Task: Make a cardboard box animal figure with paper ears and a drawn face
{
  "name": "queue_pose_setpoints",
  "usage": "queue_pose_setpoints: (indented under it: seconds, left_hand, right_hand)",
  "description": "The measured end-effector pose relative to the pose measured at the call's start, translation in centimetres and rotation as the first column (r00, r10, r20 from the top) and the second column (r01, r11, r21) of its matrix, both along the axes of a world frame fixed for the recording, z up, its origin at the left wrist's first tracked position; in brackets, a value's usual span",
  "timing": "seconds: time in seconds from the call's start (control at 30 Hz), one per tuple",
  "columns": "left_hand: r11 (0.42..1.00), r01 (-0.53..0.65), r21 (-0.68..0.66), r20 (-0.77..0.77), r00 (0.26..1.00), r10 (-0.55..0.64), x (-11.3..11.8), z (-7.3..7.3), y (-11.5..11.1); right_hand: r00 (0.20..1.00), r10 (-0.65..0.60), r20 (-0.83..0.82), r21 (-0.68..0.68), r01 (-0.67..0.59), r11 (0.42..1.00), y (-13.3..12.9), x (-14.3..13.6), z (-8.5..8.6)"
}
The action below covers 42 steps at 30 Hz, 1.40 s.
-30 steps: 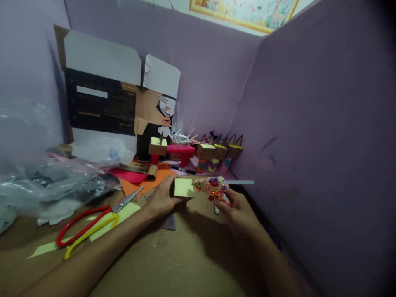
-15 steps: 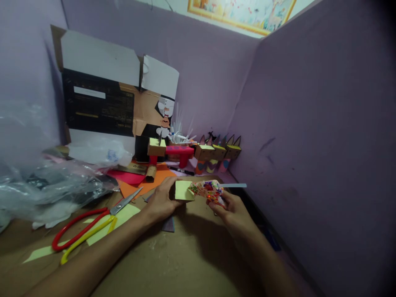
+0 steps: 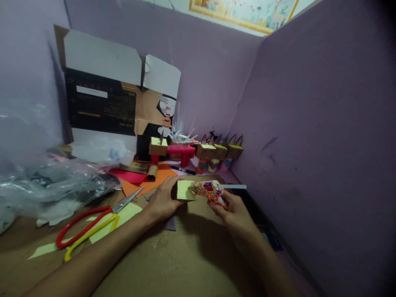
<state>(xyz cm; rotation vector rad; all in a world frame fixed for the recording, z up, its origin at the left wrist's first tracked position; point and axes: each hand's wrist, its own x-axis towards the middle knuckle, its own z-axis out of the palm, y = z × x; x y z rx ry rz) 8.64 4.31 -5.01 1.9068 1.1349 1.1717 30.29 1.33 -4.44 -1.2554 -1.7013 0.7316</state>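
My left hand (image 3: pixel 164 199) grips a small cardboard box (image 3: pixel 185 190) whose upper face is covered in pale yellow paper. In my right hand (image 3: pixel 229 207) is a glue gun (image 3: pixel 208 190) with a colourful floral pattern, and a small red light shows on its side. Its tip meets the right edge of the yellow paper. A pale glue stick (image 3: pixel 236 187) sticks out of the gun's back end toward the right. Both hands are over the brown cardboard surface (image 3: pixel 173 264).
Scissors (image 3: pixel 119 207) with red and yellow handles lie left on yellow paper scraps. Plastic bags (image 3: pixel 62 185) are further left. Behind stand a red paper figure (image 3: pixel 181 150), eared cardboard figures (image 3: pixel 206 152) and an opened carton (image 3: pixel 100 103). A black pen (image 3: pixel 183 170) lies nearby.
The camera view has shifted slightly, so the background sits a little further right. Both hands keep nearly the same pose, with the gun's tip still at the yellow paper.
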Motion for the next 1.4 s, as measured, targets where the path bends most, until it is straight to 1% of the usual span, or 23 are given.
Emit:
queue_pose_setpoints:
  seconds: [0.13, 0.47, 0.83, 1.1, 1.27, 1.4]
  left_hand:
    - [1.0, 0.007, 0.001, 0.005, 1.0, -0.007, -0.1, 0.1, 0.0]
    - [0.999, 0.015, -0.037, 0.025, 1.0, -0.014, -0.2, -0.1, 0.1]
    - [0.998, -0.01, -0.065, 0.036, 0.999, 0.013, -0.2, 0.2, 0.0]
    - [0.994, -0.01, -0.106, 0.052, 0.999, 0.015, -0.2, 0.4, -0.1]
    - [0.99, -0.011, -0.139, 0.066, 0.998, 0.02, -0.3, 0.8, -0.2]
    - [0.985, -0.025, -0.173, 0.075, 0.996, 0.038, -0.3, 0.7, -0.1]
  right_hand:
    - [0.999, -0.025, -0.027, -0.007, 0.025, 1.0, -0.1, -0.1, 0.1]
    - [0.999, -0.039, -0.006, -0.005, 0.039, 0.999, 0.0, 0.4, 0.2]
    - [0.994, -0.072, 0.088, 0.025, 0.07, 0.997, 0.6, 1.1, -0.2]
    - [0.993, -0.073, 0.094, 0.037, 0.07, 0.997, 0.7, 1.4, -0.1]
    - [0.997, -0.073, 0.038, 0.014, 0.073, 0.997, 0.8, 1.3, 0.1]
    - [0.981, -0.101, -0.166, -0.041, 0.095, 0.995, 0.7, 1.0, 0.8]
